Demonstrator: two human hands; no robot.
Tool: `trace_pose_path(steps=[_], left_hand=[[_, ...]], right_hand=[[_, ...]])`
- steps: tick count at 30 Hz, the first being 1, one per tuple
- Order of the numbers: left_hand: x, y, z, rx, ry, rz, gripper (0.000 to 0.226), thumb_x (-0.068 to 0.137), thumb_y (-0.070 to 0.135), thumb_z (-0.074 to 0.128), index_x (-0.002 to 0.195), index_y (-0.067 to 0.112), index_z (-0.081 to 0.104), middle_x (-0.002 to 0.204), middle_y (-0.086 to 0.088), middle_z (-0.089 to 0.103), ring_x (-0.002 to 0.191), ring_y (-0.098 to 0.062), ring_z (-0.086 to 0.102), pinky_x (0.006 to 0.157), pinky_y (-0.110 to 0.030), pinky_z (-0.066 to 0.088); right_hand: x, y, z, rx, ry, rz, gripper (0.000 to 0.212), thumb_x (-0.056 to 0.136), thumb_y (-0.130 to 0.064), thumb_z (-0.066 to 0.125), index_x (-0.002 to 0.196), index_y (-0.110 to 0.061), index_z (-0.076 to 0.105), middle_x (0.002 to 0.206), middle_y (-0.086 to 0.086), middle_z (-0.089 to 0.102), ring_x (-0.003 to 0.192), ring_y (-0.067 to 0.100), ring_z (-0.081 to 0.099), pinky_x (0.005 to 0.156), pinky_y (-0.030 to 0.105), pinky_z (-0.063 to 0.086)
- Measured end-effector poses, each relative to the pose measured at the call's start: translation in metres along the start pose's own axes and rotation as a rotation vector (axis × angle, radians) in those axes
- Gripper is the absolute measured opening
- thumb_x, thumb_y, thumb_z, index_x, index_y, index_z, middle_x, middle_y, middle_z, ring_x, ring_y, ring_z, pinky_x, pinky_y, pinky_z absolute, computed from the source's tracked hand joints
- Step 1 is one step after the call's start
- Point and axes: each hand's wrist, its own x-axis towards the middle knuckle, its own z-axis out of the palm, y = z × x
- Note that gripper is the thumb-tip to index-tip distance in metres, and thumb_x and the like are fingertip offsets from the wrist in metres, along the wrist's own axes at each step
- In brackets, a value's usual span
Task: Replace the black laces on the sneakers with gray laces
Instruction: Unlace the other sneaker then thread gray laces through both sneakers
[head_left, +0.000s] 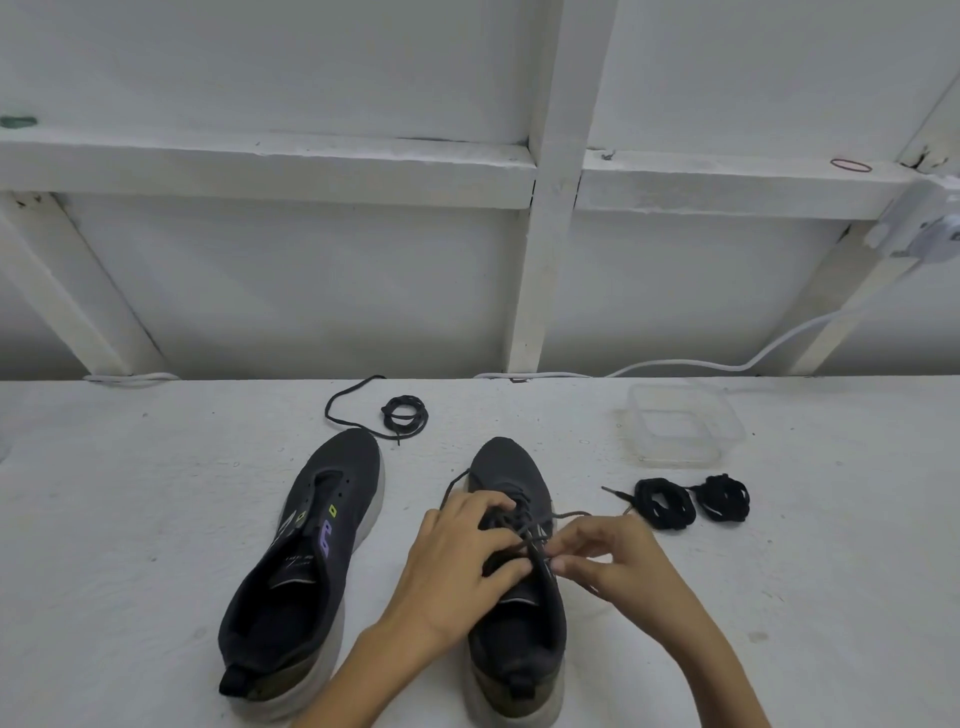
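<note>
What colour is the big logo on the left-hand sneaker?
The logo is purple; the head view shows it.

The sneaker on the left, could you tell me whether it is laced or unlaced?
Unlaced: the left sneaker shows bare eyelets along its open throat, and no lace runs through them.

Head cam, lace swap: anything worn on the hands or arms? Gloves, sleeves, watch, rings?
Nothing worn that shows. The left hand and right hand are bare: no gloves, no rings visible. The left forearm and right forearm are uncovered to the picture's bottom edge: no sleeve, watch or band in view.
</note>
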Motion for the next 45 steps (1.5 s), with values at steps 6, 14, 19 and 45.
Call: trace_pose_path(steps=[6, 14, 19, 45], left_hand=[[0.003, -0.001, 0.003, -0.042, 0.008, -0.033, 0.029, 0.082, 0.054, 0.061, 0.095, 0.031, 0.073, 0.133, 0.03, 0.04, 0.125, 0.006, 0.026, 0.091, -0.015, 0.019], [0.002, 0.0, 0.006, -0.17, -0.01, 0.012, 0.027, 0.078, 0.054, 0.059, 0.087, 0.034, 0.075, 0.127, 0.034, 0.044, 0.125, 0.012, 0.025, 0.101, -0.02, 0.021], [-0.003, -0.002, 0.006, -0.092, 0.064, 0.058, 0.03, 0.084, 0.051, 0.048, 0.089, 0.034, 0.072, 0.126, 0.03, 0.048, 0.125, 0.009, 0.03, 0.103, -0.019, 0.018], [-0.011, 0.002, -0.015, -0.792, 0.155, -0.254, 0.035, 0.073, 0.011, 0.083, 0.102, 0.025, 0.07, 0.078, 0.002, 0.069, 0.07, -0.007, 0.061, 0.071, -0.021, 0.051]], right_hand=[[0.004, 0.0, 0.009, 0.064, 0.035, 0.021, 0.034, 0.076, -0.002, 0.077, 0.064, -0.033, 0.074, 0.072, -0.005, 0.074, 0.071, 0.009, 0.067, 0.069, 0.016, 0.049], [0.001, 0.001, 0.006, 0.191, 0.016, 0.036, 0.029, 0.078, 0.001, 0.076, 0.068, -0.026, 0.079, 0.074, 0.003, 0.075, 0.072, 0.015, 0.07, 0.073, 0.025, 0.056], [-0.003, 0.001, 0.012, 0.2, -0.014, -0.018, 0.017, 0.072, -0.021, 0.086, 0.084, -0.028, 0.077, 0.08, -0.001, 0.07, 0.074, 0.011, 0.066, 0.067, 0.025, 0.053], [0.001, -0.009, 0.037, 0.221, 0.218, -0.102, 0.017, 0.076, -0.013, 0.082, 0.072, -0.029, 0.079, 0.081, -0.005, 0.071, 0.077, 0.011, 0.066, 0.072, 0.03, 0.053]])
